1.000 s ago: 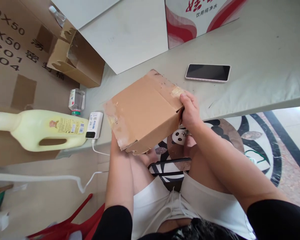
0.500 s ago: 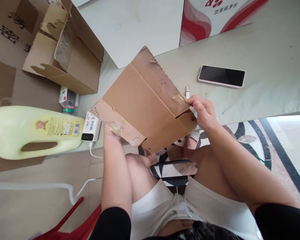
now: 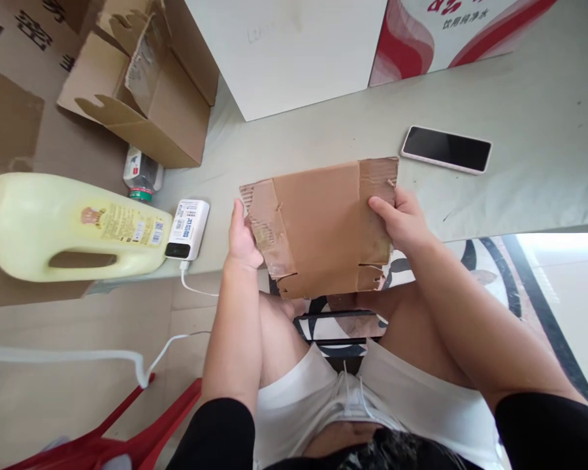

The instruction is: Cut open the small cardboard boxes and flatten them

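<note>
In the centre of the frame there is a flat brown cardboard box [image 3: 323, 228], with smooth middle panel, rough torn paper and shiny tape remains on its left flap, and notched lower edge. The right hand [image 3: 404, 219] grasps its right flap, the thumb lying on the upper face and the other fingers behind the edge, while the left hand [image 3: 244, 238] is at its left edge, with fingers partly hidden, so I cannot tell whether they grip.
</note>
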The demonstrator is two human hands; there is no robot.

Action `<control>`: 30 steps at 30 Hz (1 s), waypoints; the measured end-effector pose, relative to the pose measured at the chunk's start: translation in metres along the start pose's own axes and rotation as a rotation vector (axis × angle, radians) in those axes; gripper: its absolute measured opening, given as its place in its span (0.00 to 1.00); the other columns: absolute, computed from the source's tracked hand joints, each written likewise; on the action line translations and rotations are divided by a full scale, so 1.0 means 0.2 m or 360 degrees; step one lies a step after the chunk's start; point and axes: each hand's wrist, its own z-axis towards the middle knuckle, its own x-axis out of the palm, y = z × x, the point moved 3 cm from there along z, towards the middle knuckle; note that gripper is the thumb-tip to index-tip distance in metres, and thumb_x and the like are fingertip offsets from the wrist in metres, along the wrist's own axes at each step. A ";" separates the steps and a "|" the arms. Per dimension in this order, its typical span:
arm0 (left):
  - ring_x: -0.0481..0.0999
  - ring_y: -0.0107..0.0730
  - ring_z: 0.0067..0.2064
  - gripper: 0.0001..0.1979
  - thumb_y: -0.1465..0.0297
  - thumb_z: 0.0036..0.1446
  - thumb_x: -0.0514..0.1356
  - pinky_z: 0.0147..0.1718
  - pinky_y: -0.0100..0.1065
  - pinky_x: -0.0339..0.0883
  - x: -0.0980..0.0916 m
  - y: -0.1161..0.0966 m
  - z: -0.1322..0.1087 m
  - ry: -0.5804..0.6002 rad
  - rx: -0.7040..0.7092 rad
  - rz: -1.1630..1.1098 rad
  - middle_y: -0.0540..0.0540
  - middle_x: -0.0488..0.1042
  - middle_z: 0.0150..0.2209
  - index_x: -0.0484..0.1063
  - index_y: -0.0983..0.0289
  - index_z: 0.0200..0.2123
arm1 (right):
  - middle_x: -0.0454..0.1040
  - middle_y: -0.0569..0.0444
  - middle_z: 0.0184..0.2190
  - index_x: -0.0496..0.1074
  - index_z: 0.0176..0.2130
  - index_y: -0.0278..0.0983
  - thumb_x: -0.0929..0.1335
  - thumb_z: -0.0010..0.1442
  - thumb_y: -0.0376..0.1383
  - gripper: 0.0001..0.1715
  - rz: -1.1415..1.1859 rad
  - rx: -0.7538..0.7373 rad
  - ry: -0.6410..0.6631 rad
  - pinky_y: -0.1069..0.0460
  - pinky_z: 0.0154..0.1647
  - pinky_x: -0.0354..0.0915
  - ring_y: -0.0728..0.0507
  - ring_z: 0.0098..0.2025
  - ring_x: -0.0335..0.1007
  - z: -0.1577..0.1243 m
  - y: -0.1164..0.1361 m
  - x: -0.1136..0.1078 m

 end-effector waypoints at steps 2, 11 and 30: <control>0.82 0.51 0.49 0.27 0.47 0.40 0.72 0.44 0.45 0.79 0.03 0.00 -0.02 0.0106 -0.0041 0.0000 0.59 0.83 0.37 0.76 0.62 0.34 | 0.79 0.55 0.43 0.66 0.52 0.47 0.74 0.55 0.54 0.30 0.0003 -0.0144 -0.0096 0.43 0.39 0.76 0.42 0.38 0.78 0.01 0.01 -0.01; 0.76 0.46 0.61 0.18 0.57 0.53 0.68 0.59 0.42 0.73 -0.03 -0.08 0.08 -0.0139 0.0455 -0.0364 0.58 0.81 0.48 0.76 0.62 0.42 | 0.77 0.55 0.30 0.70 0.41 0.43 0.70 0.51 0.61 0.29 0.0431 0.0177 -0.0208 0.49 0.25 0.70 0.47 0.25 0.72 0.07 0.06 -0.18; 0.81 0.32 0.36 0.25 0.43 0.57 0.56 0.37 0.33 0.75 0.17 -0.07 0.13 -0.0100 0.0183 -0.0779 0.54 0.79 0.37 0.74 0.59 0.39 | 0.69 0.66 0.19 0.63 0.29 0.40 0.77 0.39 0.34 0.21 0.0506 0.0258 -0.1172 0.59 0.06 0.50 0.54 0.11 0.57 -0.17 0.48 -0.43</control>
